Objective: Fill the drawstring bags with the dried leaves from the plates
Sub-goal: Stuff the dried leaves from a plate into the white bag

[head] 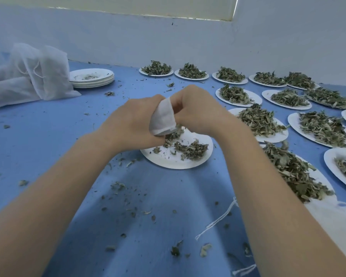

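Note:
A small white drawstring bag (162,116) is held between both hands above a white plate (176,162). My left hand (132,120) grips the bag's left side with curled fingers. My right hand (196,110) grips its right side, fingers curled down at the bag's lower edge. Dried green leaves (190,148) lie on the plate right under the bag, and some sit at the bag's lower edge between my fingers. What is inside the bag is hidden.
Several plates heaped with dried leaves (260,120) fill the right side of the blue table (48,136). A stack of used plates (92,77) and a pile of white mesh bags (32,72) lie far left. White strings (218,218) and leaf crumbs lie near me.

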`<state>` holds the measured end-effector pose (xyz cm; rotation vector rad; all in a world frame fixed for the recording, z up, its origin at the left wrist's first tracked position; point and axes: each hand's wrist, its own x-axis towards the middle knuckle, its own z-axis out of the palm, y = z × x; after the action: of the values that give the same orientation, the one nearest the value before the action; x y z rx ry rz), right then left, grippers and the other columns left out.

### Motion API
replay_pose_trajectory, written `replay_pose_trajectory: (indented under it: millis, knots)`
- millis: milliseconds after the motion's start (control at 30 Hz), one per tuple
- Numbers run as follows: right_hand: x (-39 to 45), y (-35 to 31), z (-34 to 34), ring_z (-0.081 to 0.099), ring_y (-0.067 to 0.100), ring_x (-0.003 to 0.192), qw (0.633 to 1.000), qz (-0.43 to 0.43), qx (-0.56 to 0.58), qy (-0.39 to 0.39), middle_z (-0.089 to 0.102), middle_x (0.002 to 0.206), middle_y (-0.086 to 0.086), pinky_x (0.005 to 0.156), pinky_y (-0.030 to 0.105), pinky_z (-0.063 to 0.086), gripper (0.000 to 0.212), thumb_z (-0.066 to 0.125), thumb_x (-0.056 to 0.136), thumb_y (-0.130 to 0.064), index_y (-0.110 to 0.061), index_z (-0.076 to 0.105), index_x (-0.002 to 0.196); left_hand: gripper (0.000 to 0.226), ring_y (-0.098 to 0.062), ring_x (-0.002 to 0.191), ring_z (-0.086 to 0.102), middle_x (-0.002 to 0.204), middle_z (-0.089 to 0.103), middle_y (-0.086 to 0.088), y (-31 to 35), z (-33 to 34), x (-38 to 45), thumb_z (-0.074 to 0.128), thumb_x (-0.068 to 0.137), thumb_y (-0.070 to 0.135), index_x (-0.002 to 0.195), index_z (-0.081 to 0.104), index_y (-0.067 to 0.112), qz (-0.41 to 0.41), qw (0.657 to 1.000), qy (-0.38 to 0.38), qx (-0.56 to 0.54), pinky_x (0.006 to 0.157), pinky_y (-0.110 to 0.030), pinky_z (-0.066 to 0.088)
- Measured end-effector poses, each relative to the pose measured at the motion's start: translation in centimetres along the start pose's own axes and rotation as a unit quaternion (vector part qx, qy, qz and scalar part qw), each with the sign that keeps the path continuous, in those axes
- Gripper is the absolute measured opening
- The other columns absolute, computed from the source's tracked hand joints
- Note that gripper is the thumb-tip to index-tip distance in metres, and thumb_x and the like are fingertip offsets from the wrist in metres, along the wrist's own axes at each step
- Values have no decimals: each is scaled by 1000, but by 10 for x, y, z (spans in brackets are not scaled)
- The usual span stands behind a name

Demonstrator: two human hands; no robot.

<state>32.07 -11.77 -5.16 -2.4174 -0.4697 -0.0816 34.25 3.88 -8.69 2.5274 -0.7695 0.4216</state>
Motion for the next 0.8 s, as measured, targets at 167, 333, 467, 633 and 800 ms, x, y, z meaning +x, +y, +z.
replay_pose_trajectory:
  millis: [167, 333, 467, 633, 800]
  knots:
    - [6, 1, 11, 43, -6, 40, 998, -1, 32, 52, 56, 55, -14, 40, 6, 30, 15, 63, 78, -7, -19, 72, 79, 49, -13, 70, 49, 78, 54, 12, -6, 0, -1, 77, 61, 25, 101, 48, 28, -18, 999, 43, -22, 60, -29, 41]
    - [-7, 9, -11, 61, 3, 60, 984, -8, 165, -68, 74, 85, 0, 62, 17, 54, 22, 63, 87, -10, -29, 72, 92, 55, -17, 78, 50, 75, 51, 17, -14, -4, 0, 79, 63, 25, 110, 51, 29, -32, 999, 28, 15, 65, -32, 43]
    - [-12, 18, -26, 69, 13, 80, 988, 38, 147, -33, 74, 87, 2, 66, 24, 58, 16, 72, 81, -16, -24, 74, 95, 52, -17, 79, 47, 76, 46, 17, -21, -7, -1, 75, 65, 25, 111, 52, 27, -50, 998, 10, 37, 66, -29, 37]
    - [-10, 21, -22, 68, 8, 59, 978, 157, -103, -95, 72, 83, -1, 56, 23, 55, 35, 83, 64, -43, -24, 71, 90, 51, -18, 84, 47, 91, 55, 6, -26, -9, -3, 72, 67, 28, 114, 51, 25, -75, 996, -15, 50, 68, -30, 39]
    - [-4, 20, -4, 57, 6, 58, 942, 185, -235, -155, 58, 67, -13, 58, 22, 46, 48, 83, 57, -51, -28, 68, 97, 51, -21, 87, 49, 97, 58, 3, -24, -8, -3, 71, 68, 24, 114, 50, 26, -99, 993, -32, 49, 68, -30, 38]
